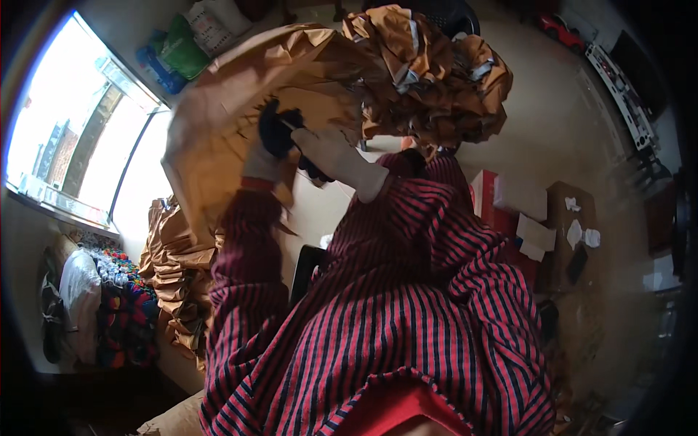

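A large sheet of brown paper (207,138) arches up in front of me, with creases across it and ragged bits along its inner side. My left hand (273,136), in a pale glove with dark fingers, is raised against the paper with its fingers curled. Close beside it, my right hand (331,152) wears the same sort of glove and shows its pale back. Its fingers bend inward, and a thin pale sliver shows between the two hands. What exactly either hand grips is too small and blurred to make out.
Crumpled brown paper (436,80) is heaped beyond my right hand. Folded brown paper (174,269) is stacked at the left, near a colourful bundle (127,312) under the window (80,123). White and red boxes (520,196) stand at the right beside a brown surface holding scraps.
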Tool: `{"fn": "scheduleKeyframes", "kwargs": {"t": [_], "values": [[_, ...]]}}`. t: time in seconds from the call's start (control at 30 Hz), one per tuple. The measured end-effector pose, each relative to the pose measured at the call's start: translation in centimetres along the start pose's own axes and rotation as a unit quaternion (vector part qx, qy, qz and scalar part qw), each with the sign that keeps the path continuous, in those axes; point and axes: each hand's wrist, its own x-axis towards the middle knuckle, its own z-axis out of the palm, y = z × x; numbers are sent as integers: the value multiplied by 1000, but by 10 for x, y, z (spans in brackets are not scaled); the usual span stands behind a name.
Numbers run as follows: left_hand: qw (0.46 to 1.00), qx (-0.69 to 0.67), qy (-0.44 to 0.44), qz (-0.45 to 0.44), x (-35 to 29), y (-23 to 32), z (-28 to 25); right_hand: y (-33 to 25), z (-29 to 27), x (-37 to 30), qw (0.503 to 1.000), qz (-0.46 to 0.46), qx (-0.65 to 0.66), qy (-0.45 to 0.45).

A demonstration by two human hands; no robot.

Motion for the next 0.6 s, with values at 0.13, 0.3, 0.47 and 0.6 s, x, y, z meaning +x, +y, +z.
{"fn": "scheduleKeyframes", "kwargs": {"t": [0.13,0.3,0.47,0.6], "values": [[933,170,127,292,4,82,-31,-56,-5,-8,983,113,127,-68],[900,126,375,183,-38,11,-136,-19,32,-8,943,248,175,-133],[855,141,391,310,-46,29,-26,-14,11,-10,939,167,267,-137],[826,138,395,377,-52,35,8,-27,29,-27,966,91,157,-186]]}}
